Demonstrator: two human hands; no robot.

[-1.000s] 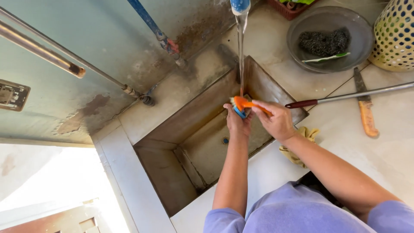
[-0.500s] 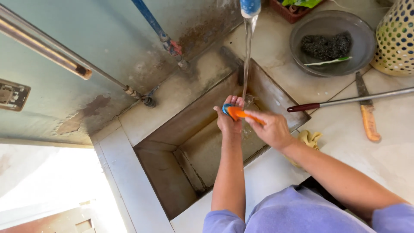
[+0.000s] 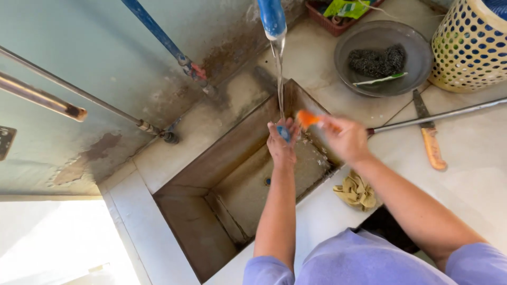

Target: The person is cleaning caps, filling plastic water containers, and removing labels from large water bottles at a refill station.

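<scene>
Over the sink (image 3: 211, 174), under the thin stream from the blue tap (image 3: 273, 18), the left hand (image 3: 281, 145) has its grip closed on a small blue piece (image 3: 284, 133), while the right hand (image 3: 346, 138) clamps around an orange-ended tool (image 3: 306, 119). It looks light, stiff and, being wet, probably slippery, so the handle end inside the fist seems the safest hold. Motion blur and the fingers hide what the tool is and how the blue piece joins it.

A short-sleeved lilac cotton shirt (image 3: 364, 261) covers the torso; both forearms are bare, with no rings on the fingers (image 3: 280, 132)
</scene>
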